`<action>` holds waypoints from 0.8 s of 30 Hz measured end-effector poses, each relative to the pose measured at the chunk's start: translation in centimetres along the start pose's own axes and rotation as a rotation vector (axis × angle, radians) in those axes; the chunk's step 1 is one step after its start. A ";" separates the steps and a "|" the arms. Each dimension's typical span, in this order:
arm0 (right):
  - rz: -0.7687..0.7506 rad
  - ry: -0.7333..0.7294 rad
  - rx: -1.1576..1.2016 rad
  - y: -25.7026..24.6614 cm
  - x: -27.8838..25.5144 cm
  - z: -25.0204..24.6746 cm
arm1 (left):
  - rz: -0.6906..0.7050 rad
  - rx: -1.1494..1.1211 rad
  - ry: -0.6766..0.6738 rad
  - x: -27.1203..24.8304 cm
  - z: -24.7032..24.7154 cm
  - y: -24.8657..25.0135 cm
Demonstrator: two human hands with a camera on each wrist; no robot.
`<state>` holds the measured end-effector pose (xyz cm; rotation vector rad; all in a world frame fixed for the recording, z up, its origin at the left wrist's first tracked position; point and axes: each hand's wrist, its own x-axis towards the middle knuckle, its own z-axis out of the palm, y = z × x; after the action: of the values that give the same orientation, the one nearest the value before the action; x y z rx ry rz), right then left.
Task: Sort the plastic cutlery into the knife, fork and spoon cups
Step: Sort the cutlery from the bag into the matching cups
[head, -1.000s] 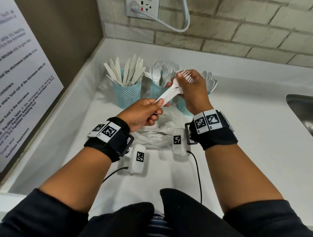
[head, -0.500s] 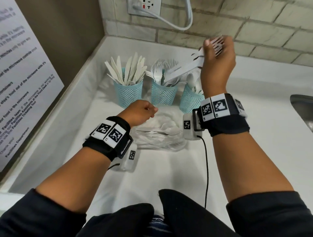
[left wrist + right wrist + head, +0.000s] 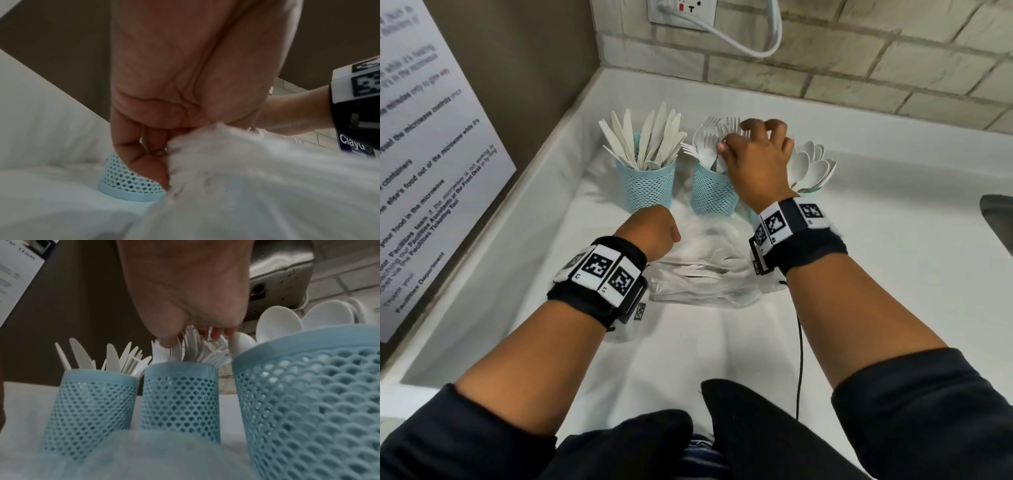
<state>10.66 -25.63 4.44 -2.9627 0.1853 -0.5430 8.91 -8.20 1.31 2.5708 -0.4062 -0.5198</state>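
- The right hand (image 3: 755, 161) is seen in the upper middle of the head view, directly over the fork cup (image 3: 714, 190), the middle one of three blue mesh cups.
- Its fingers (image 3: 216, 334) are curled down among the upright forks (image 3: 709, 144); whether any fork is actually pinched cannot be told, since the tines hide the fingertips in both views.
- The knife cup (image 3: 650, 186) is placed to the left of the fork cup, and the spoon cup (image 3: 308, 402) to its right, largely hidden behind the right wrist in the head view.
- The left hand (image 3: 652, 233) is held lower in the frame, in front of the knife cup, with its fingers (image 3: 144, 162) curled onto the clear plastic bag (image 3: 705, 274).
- Unsorted white cutlery (image 3: 709, 265) is seen lying in that bag, just right of the left hand and below the cups, its long axis running roughly left to right.
- The left hand is judged much the nearer to the remaining pieces, so the next pick would probably be made from there.
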 end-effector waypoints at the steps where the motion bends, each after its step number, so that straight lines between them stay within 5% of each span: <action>1: 0.006 -0.020 -0.005 0.0 0.0 -0.2 | -0.006 -0.001 0.006 0.0 0.0 0.0; 6: -0.021 -0.008 0.039 -0.1 -0.2 -2.2 | -0.006 0.306 0.043 -0.5 0.7 0.9; 9: -0.117 0.020 0.233 -0.5 -0.9 -3.9 | 0.108 0.458 0.085 -1.1 1.4 2.0; 11: -0.138 -0.166 0.275 -0.7 -1.6 -4.8 | 0.188 0.468 0.009 -1.0 1.9 2.5; 15: -0.064 -0.652 -0.008 -0.3 -2.8 -3.7 | 0.220 0.400 -0.103 -0.4 3.1 2.6; 24: 0.119 -0.806 -0.043 1.7 -5.6 -0.3 | 0.247 0.345 -0.187 0.5 4.3 2.3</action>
<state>5.21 -26.54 2.55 -2.9102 0.2780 0.6744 7.11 -12.06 -1.17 2.7464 -0.9379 -0.6485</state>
